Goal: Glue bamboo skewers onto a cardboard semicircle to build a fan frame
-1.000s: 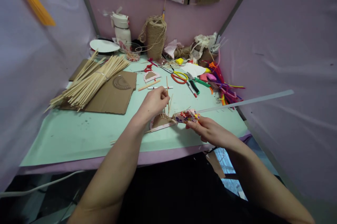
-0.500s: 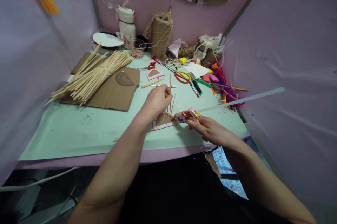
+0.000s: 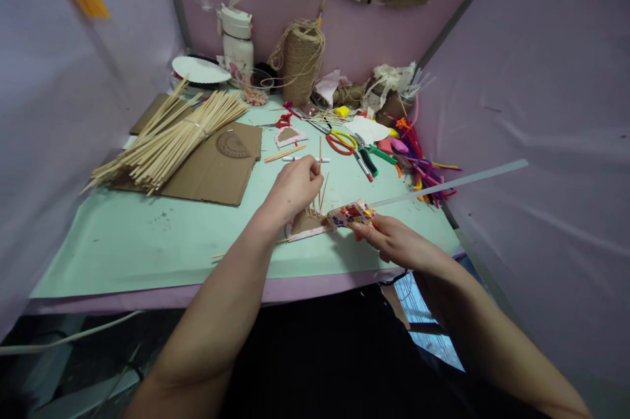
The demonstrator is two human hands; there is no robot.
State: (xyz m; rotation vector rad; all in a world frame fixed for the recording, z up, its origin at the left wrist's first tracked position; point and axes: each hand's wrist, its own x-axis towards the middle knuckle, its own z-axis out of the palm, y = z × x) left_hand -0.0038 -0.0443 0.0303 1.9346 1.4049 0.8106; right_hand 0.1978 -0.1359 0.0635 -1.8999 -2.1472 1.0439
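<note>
My left hand (image 3: 301, 181) is closed, pinching a thin wooden stick (image 3: 320, 146) that stands up above the half-round cardboard piece (image 3: 308, 224). That piece has a white and pink edge and lies flat, with several short sticks fanning from its middle. My right hand (image 3: 388, 238) is wrapped round a flower-patterned glue gun (image 3: 350, 214). A long clear glue stick (image 3: 472, 179) juts from the gun's back to the right. The nozzle points left, close to the stick ends on the cardboard; whether it touches them I cannot tell.
A bundle of wooden sticks (image 3: 182, 136) lies on a cardboard sheet (image 3: 216, 176) at left. Behind are a twine spool (image 3: 301, 64), a white bottle (image 3: 238, 44) and red scissors (image 3: 282, 121). Yellow-red-handled scissors (image 3: 341, 142), green-handled pliers (image 3: 378, 155) and pipe cleaners (image 3: 430, 176) lie right.
The view has shifted very slightly. Both hands, the wooden stick and the glue gun stay in nearly the same place.
</note>
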